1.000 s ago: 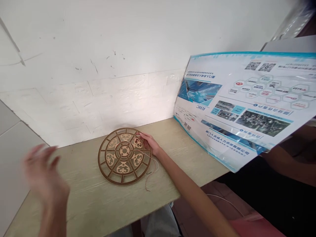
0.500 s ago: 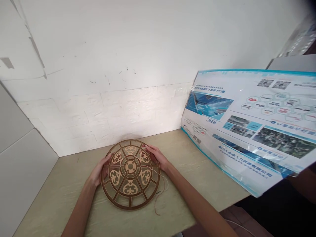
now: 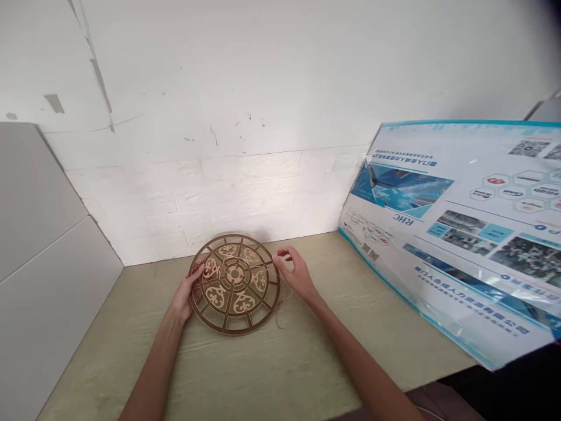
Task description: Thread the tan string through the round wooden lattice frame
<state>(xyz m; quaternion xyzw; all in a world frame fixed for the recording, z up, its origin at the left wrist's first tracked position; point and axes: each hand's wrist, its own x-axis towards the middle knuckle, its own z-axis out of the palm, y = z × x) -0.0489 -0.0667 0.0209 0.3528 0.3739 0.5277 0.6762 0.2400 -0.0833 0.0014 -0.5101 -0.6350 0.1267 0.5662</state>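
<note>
A round brown wooden disc (image 3: 234,283) with a cut-out ornamental pattern lies on the pale tabletop (image 3: 263,362) close to the back wall. My left hand (image 3: 187,294) grips the disc's left rim, fingers curled onto the wood. My right hand (image 3: 295,272) hovers just off the disc's right edge, thumb and fingers loosely curled and apart, touching nothing that I can make out. A thin reddish thread (image 3: 280,307) trails on the table from under the disc's right side.
A large glossy blue-and-white printed poster (image 3: 456,228) leans over the table's right end. A white brick-pattern wall (image 3: 245,193) runs behind and a grey panel (image 3: 44,257) closes the left side. The table's front edge is near at the lower right.
My left hand swung in from the left and took the disc's left rim. My right hand came off the disc's right edge. The disc tilted slightly toward the wall.
</note>
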